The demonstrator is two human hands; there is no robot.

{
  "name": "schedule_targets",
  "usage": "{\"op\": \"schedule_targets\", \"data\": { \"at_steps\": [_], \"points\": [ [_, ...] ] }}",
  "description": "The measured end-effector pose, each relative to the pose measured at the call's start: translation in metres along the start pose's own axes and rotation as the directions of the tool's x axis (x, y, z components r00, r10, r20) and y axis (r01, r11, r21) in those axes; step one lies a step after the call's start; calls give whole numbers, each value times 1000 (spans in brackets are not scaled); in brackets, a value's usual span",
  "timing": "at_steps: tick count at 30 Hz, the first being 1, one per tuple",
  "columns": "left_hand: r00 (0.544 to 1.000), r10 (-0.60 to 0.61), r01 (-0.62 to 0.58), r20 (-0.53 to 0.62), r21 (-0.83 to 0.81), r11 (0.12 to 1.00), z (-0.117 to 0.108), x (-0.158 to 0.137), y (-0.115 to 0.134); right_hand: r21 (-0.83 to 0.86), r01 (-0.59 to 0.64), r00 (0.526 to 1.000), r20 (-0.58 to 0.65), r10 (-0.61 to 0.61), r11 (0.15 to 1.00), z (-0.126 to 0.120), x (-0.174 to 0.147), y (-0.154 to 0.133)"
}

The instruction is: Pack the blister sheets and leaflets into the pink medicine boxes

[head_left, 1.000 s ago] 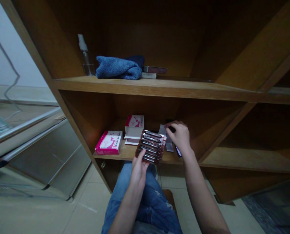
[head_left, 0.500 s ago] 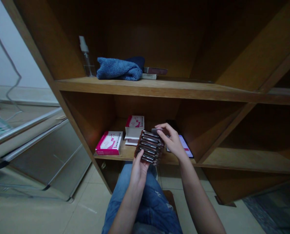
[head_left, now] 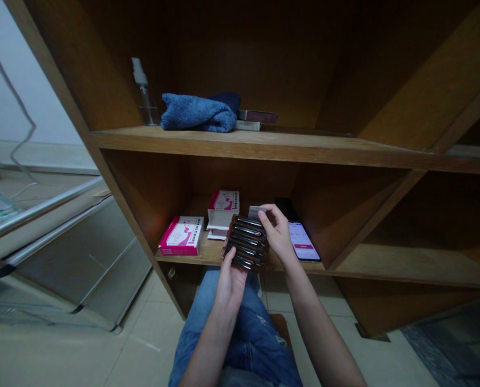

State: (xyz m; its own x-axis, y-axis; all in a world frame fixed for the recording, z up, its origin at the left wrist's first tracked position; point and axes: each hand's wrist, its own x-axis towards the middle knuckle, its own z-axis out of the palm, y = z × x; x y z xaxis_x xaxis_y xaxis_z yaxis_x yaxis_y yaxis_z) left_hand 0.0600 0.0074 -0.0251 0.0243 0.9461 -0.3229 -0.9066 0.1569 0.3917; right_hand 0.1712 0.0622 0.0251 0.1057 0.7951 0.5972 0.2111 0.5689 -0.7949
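My left hand (head_left: 232, 274) grips the lower left side of a pack of brown ampoules (head_left: 245, 244), its thumb on the front edge. Several dark glossy tubes lie side by side in the pack, which is tilted toward me. My right hand (head_left: 279, 230) pinches a small flat greyish piece (head_left: 256, 210) at the pack's upper right corner; I cannot make out what kind it is. Behind the pack stands a pink and white box (head_left: 223, 201) with an open white end. To its left a second pink and white box (head_left: 182, 236) lies on the shelf.
A phone (head_left: 303, 242) with a lit screen lies on the lower shelf (head_left: 211, 259), right of my hands. Above, the upper shelf (head_left: 264, 144) bears a spray bottle (head_left: 146, 102), a blue towel (head_left: 199, 114) and flat boxes (head_left: 258, 116). A metal-framed piece (head_left: 82, 252) stands left.
My right hand has moved slightly left, and the greyish piece now shows more of its face above the pack. More of the phone screen is uncovered. The left hand has barely moved.
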Motion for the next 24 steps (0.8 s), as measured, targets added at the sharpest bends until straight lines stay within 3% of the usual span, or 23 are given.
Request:
{"op": "schedule_targets", "data": {
  "at_steps": [7,15,19,24],
  "points": [
    [999,38,-37,24,-40,999,3,-2,0,51,-11,995,-103,16,999,7,0,-1],
    [999,53,-53,-12,-11,999,2,0,3,19,10,995,-102,-8,1000,11,-2,0],
    [997,56,-55,-45,22,998,4,-2,6,-48,72,997,19,-71,996,12,-7,-1],
    [996,74,-74,-46,11,997,5,-4,13,-62,189,967,187,-175,980,13,-12,-3]
  ]
}}
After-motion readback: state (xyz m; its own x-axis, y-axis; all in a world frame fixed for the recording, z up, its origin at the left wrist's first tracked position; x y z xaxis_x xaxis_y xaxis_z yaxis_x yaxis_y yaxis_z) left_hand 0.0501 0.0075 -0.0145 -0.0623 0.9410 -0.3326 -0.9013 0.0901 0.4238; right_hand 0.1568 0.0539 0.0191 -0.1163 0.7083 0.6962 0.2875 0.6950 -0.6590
